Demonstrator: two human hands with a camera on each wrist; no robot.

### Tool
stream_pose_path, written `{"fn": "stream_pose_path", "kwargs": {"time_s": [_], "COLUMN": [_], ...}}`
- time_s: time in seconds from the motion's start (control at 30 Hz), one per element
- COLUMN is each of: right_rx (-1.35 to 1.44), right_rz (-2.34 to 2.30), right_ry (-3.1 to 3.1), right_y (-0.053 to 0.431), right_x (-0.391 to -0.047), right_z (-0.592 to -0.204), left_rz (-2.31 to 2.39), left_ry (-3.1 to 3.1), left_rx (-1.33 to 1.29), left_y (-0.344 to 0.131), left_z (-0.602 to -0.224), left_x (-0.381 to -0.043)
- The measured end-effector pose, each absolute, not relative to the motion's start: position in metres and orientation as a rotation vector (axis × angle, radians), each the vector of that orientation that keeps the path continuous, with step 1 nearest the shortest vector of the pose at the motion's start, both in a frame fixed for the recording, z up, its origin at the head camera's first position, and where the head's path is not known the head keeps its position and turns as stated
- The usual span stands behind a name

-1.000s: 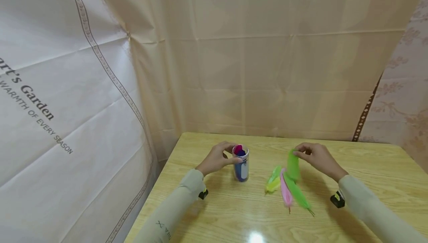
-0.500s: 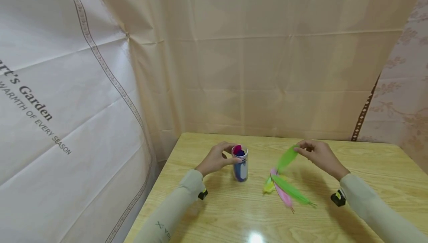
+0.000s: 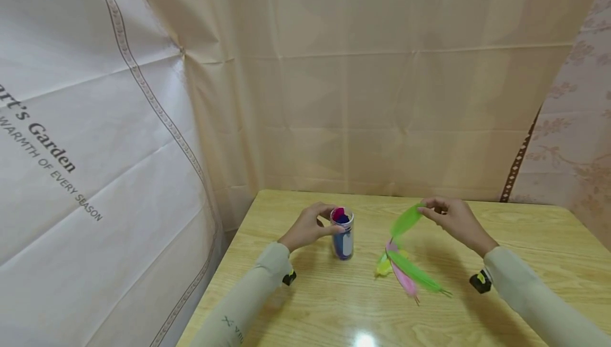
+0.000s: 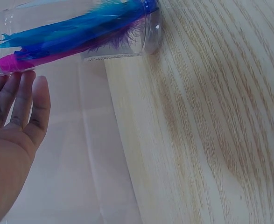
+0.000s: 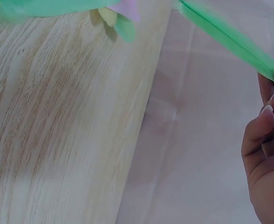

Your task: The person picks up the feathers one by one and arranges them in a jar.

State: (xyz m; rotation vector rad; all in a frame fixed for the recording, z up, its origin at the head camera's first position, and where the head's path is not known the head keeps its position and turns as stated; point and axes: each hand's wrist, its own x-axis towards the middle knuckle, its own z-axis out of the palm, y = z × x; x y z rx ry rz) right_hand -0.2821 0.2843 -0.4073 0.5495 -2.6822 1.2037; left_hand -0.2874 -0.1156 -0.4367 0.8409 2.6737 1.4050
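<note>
My left hand grips the upper part of a clear jar standing on the table, thumb in front and fingers behind. Inside it, the left wrist view shows a blue feather and a magenta feather. The right hand pinches one end of a green feather between thumb and finger, its other end slanting down to the left. Below it on the table lie another green feather, a pink feather and yellow feathers, partly overlapping.
The wooden table reaches back to a beige cloth hung behind it. A white printed cloth hangs at the left side. A flowered cloth covers the right.
The pinched green feather has swung from nearly vertical to slanting left, and my right hand has risen slightly. Feathers on the table have shifted left. The left hand and jar have stayed put.
</note>
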Motion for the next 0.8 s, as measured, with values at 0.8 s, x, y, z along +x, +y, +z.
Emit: {"fn": "stream_pose_path", "kwargs": {"time_s": [0.8], "right_rx": [0.609], "right_rz": [1.207], "right_ry": [-2.578], "right_y": [0.272], "right_x": [-0.276], "right_z": [-0.392], "left_rz": [1.398], "left_ry": [2.669], "left_rx": [0.837], "left_y": [-0.116], "left_z": [-0.435], "left_x": [-0.286]}}
